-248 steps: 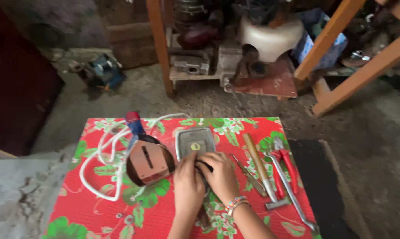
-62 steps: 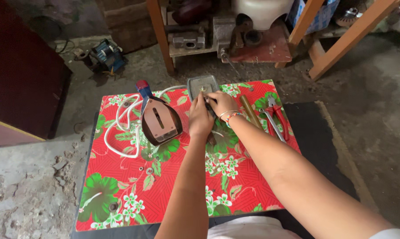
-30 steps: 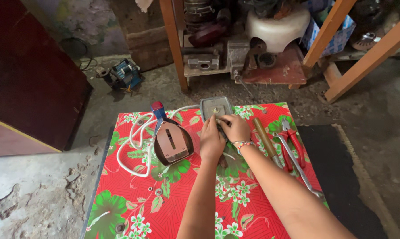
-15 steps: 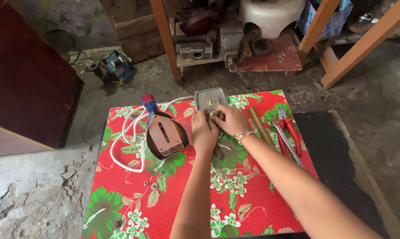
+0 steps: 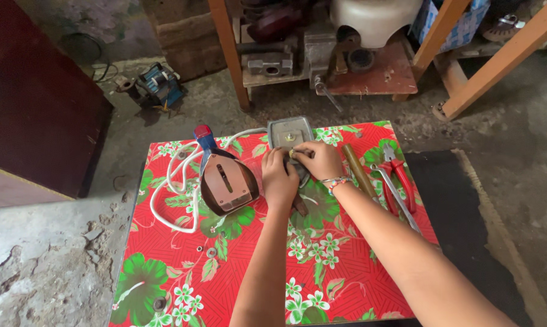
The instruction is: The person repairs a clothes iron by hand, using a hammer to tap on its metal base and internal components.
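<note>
Both my hands rest on a grey metal plate point(image 5: 290, 132) at the far middle of a table with a red floral cloth point(image 5: 237, 278). My left hand point(image 5: 279, 178) lies curled over the plate's near half, holding it down. With pinched fingers, my right hand point(image 5: 319, 159) grips a small brass-coloured part point(image 5: 292, 153) on the plate. A dark end point(image 5: 299, 206) sticks out from under my hands. Just left of my left hand lies a brown iron housing point(image 5: 228, 181) with a red and blue tip, its white cord point(image 5: 164, 189) looped beside it.
Right of my hands lie a wooden-handled tool point(image 5: 358, 169), red-handled pliers point(image 5: 402, 175) and a long metal tool point(image 5: 403, 203). Small washers point(image 5: 204, 250) sit on the cloth. Beyond the table are a cluttered wooden rack point(image 5: 322, 60), orange beams point(image 5: 503, 54) and a blue motor point(image 5: 158, 85).
My hands have stayed on the grey plate throughout, with only small finger movements. The view has shifted as my head moved; the iron housing and tools lie as before.
</note>
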